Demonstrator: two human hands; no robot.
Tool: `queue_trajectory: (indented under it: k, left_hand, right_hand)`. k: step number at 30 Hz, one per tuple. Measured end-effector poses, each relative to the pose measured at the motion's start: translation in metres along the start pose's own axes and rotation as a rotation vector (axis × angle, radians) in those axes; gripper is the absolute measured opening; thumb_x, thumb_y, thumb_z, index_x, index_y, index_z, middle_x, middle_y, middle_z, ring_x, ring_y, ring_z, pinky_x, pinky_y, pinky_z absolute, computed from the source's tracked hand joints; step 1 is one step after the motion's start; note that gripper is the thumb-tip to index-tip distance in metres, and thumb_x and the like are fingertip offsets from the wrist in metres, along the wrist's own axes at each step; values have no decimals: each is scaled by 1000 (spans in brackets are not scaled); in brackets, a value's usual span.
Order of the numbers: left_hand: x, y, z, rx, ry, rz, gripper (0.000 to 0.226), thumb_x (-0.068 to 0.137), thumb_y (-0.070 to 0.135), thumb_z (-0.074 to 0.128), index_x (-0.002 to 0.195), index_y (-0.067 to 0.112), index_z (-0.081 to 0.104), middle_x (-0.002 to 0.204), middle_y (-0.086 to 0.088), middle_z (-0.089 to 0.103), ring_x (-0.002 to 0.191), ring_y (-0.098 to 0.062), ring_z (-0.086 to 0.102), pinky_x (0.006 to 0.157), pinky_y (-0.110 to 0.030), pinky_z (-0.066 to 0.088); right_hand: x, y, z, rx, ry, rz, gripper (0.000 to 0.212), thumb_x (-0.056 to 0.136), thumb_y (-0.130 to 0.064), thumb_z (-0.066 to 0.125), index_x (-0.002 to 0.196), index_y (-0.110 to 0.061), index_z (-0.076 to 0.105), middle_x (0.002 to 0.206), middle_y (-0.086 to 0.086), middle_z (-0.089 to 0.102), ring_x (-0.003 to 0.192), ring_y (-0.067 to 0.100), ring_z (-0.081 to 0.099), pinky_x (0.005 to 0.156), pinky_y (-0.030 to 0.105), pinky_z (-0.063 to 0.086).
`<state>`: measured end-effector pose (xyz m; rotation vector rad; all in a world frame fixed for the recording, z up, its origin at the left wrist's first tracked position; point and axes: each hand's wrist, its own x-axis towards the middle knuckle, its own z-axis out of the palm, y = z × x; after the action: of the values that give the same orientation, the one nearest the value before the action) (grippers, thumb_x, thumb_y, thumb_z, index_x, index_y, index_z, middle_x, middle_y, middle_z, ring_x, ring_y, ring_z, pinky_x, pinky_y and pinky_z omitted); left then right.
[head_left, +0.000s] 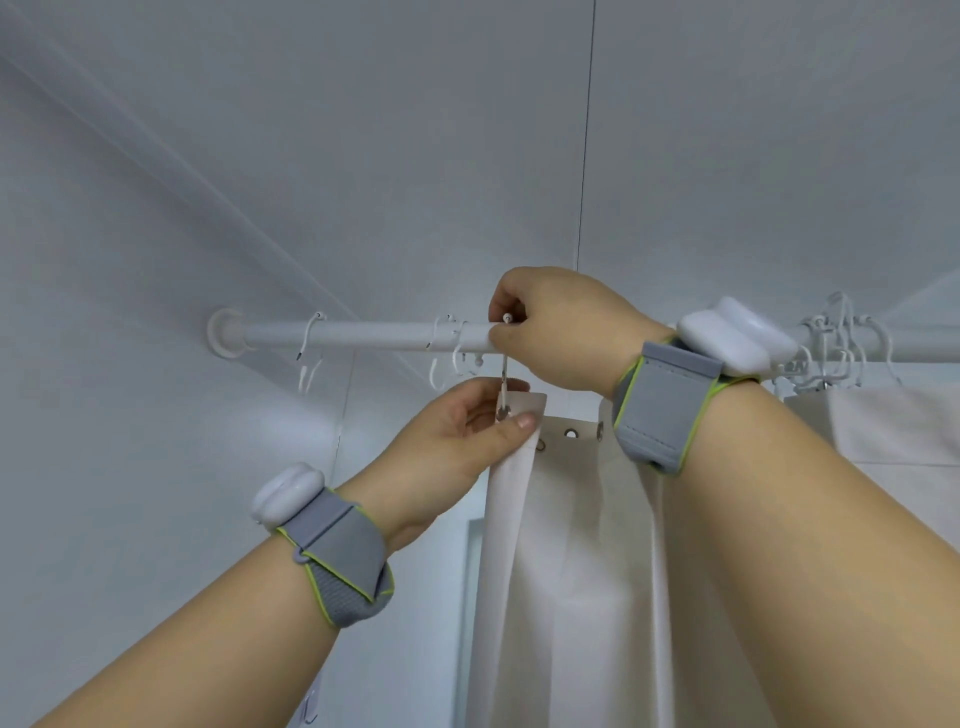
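Our right grip (561, 332) is curled against the white round curtain rod (363, 332). Its thumb and forefinger pinch the top of a thin pale wire hook (504, 366) that hangs over the rod. Just below, our left grip (457, 431) pinches the top corner of the white fabric shower curtain (571, 545) between thumb and fingers. It lifts the corner's small metal eyelet (501, 413) to the hook's lower end. We cannot tell whether the hook passes through the eyelet.

The curtain falls in folds beneath both grips. More eyelets (571, 433) lie along its hem just right of the left grip, with no hook in them. Left of the right grip, bare pale hooks (447, 353) hang on the rod. Beyond our right wrist, a bunch of hooks (836, 343) crowds the rod. Grey fabric wrist straps (670, 405) edged in green sit on both wrists.
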<state>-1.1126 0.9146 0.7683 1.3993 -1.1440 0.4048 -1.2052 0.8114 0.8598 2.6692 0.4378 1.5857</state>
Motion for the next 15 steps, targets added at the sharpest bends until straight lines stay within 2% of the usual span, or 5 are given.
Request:
queue_trajectory:
  k: [2,6,8,10,15]
  left_hand:
    - [0,-3,0,74,-4,27,29,86,30,66,113,22,62,115,4,68,115,-11,59,103,-34,43]
    - [-3,4,-9,343,116,78,24,82,41,69,96,24,60,107,12,64,108,3,54,85,-11,39]
    - [-5,5,-17,566,159,137,31,78,54,67,92,27,57,102,14,59,105,1,50,84,-14,39]
    - [-4,4,-26,768,234,225,43,71,70,57,81,29,55,89,12,55,94,-7,51,82,-25,41]
    - [-8,14,-51,1119,350,321,57,63,84,45,60,27,47,66,12,49,81,-8,45,85,-35,33]
  right_hand:
    - [-1,1,-1,-5,-2,-1,19,90,-22,51,106,-18,59,96,-4,53,87,20,51,73,29,43]
    - [-2,0,1,-10,13,4,20,88,-20,51,106,-18,59,93,-4,53,84,20,50,68,28,40]
    - [-1,-2,3,-8,33,15,19,87,-21,51,104,-18,59,92,-4,53,85,19,50,67,27,36]
    - [-2,-2,3,-9,46,29,18,87,-22,51,103,-17,59,91,-4,52,86,20,50,67,27,36]
    - [-1,-4,3,-13,59,36,20,85,-22,54,103,-15,60,93,-2,52,92,23,53,74,30,43]
